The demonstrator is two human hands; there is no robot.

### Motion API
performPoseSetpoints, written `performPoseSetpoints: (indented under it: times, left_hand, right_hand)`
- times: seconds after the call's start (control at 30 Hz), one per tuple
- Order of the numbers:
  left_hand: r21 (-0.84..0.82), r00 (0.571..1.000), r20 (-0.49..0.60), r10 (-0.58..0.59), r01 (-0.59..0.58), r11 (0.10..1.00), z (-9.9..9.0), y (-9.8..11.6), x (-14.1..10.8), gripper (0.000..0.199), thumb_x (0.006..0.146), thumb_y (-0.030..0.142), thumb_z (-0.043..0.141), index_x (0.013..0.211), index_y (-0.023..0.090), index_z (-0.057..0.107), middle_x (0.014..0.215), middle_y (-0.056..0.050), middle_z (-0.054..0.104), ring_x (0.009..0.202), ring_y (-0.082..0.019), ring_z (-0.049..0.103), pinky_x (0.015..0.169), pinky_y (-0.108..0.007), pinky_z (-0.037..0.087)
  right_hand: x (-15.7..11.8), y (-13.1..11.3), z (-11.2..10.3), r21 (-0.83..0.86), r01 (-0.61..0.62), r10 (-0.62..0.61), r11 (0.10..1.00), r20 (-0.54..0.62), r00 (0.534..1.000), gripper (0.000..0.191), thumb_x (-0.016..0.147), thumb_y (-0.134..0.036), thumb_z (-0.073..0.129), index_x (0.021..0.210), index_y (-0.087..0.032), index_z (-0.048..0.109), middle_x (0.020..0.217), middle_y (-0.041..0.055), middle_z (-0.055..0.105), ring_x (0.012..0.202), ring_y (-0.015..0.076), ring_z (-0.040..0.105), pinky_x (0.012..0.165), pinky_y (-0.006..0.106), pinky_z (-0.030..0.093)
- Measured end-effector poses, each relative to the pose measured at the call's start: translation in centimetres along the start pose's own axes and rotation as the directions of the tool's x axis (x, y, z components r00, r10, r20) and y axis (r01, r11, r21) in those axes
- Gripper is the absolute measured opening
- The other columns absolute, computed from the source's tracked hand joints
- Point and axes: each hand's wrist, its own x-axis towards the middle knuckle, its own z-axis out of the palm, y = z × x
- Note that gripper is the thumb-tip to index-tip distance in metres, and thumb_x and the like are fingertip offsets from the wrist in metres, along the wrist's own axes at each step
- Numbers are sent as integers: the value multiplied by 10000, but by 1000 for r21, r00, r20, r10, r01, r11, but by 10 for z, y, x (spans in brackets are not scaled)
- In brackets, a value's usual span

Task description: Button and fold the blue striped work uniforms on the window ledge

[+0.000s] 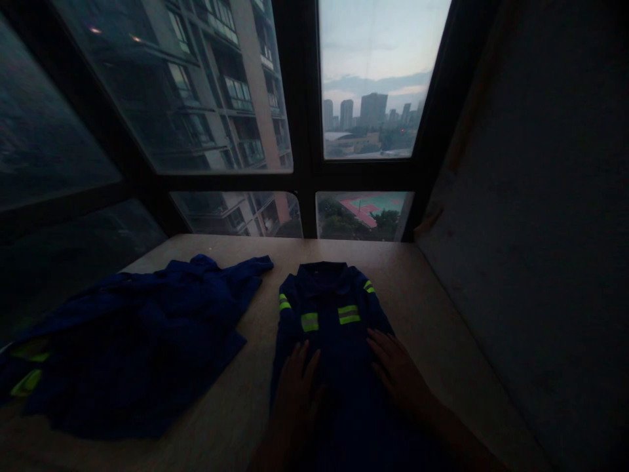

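Note:
A dark blue work jacket (339, 367) with yellow-green reflective strips lies front up before me, its collar toward the window. Both its sleeves run down along its sides. My left hand (297, 380) rests on the left side of the jacket, below a chest strip, fingers stretched out. On the opposite side my right hand (396, 364) lies on the cloth near the sleeve, its fingers extended too. Neither hand grips anything. The jacket's lower part fades into deep shadow.
To the left a second blue garment (147, 341) with reflective strips lies crumpled on the pale sill (393, 262). Dark-framed windows (307, 131) rise behind the sill. A grey wall (540, 229) bounds the right side. The light is dim.

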Motion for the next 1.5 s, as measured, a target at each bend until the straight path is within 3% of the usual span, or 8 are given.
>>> performPoseSetpoints:
  times: [0.13, 0.27, 0.37, 0.5, 0.67, 1.13, 1.33, 1.5]
  left_hand:
    - [51, 960, -177, -215, 228, 972, -10, -49, 45, 514, 985, 302, 361, 1445, 82, 423, 1554, -206, 364, 1467, -319, 291, 1151, -518, 337]
    - [209, 959, 28, -283, 271, 940, -2, -71, 113, 560, 969, 364, 402, 1426, 46, 456, 1554, -243, 352, 1466, -360, 283, 1160, -553, 285]
    - [263, 935, 183, -303, 250, 932, 17, -70, 139, 587, 963, 413, 417, 1451, 89, 446, 1581, -212, 316, 1471, -346, 281, 1163, -565, 265]
    - [266, 928, 199, -315, 258, 929, 37, -70, 138, 600, 965, 432, 396, 1479, 124, 417, 1592, -181, 309, 1479, -319, 270, 1171, -558, 243]
    - [242, 928, 193, -320, 271, 932, 38, -72, 134, 615, 961, 442, 391, 1494, 135, 393, 1599, -168, 299, 1485, -310, 255, 1173, -572, 218]
    - [202, 947, 117, -298, 271, 941, 29, -55, 102, 581, 937, 385, 452, 1470, 157, 433, 1589, -185, 315, 1476, -336, 269, 1157, -628, 204]
    - [142, 993, 113, 37, -53, 988, 9, -38, 109, 642, 830, 59, 427, 1463, 162, 438, 1584, -113, 359, 1484, -264, 272, 1190, -511, 250]
    - [-38, 962, 177, 207, -203, 978, 3, 5, 113, 554, 875, 101, 424, 1427, 111, 471, 1513, -142, 466, 1422, -242, 398, 1161, -422, 345]
  right_hand:
    - [37, 21, -5, 28, -195, 197, 980, -145, 970, 503, 1020, -275, 284, 1499, -152, 377, 1557, 106, 390, 1457, 205, 318, 1191, 421, 316]
    - [107, 33, 5, -123, -245, 250, 962, 22, 968, 554, 987, -299, 332, 1465, -32, 412, 1564, 183, 355, 1469, 281, 285, 1196, 443, 272]
    - [133, 35, 23, -222, -262, 305, 939, 190, 933, 584, 962, -336, 382, 1463, -41, 426, 1579, 182, 323, 1478, 316, 253, 1188, 488, 240]
    - [134, 39, 39, -264, -274, 342, 925, 262, 902, 615, 969, -393, 347, 1487, -66, 400, 1609, 153, 261, 1498, 306, 191, 1193, 502, 185]
    - [130, 45, 43, -264, -281, 349, 923, 265, 899, 633, 966, -416, 338, 1499, -78, 382, 1620, 131, 239, 1507, 296, 154, 1192, 504, 169]
    - [90, 27, 42, -206, -267, 269, 941, -18, 963, 584, 950, -353, 419, 1490, -131, 398, 1581, 162, 331, 1474, 324, 253, 1156, 539, 248]
    - [92, 12, 28, -194, 36, -24, 980, 66, 998, 606, 888, -115, 425, 1487, -205, 425, 1595, 61, 333, 1482, 274, 249, 1164, 468, 294]
    - [92, 14, 31, -150, 24, -7, 988, 114, 993, 486, 920, -147, 432, 1389, -193, 551, 1480, 84, 508, 1417, 272, 382, 1134, 473, 350]
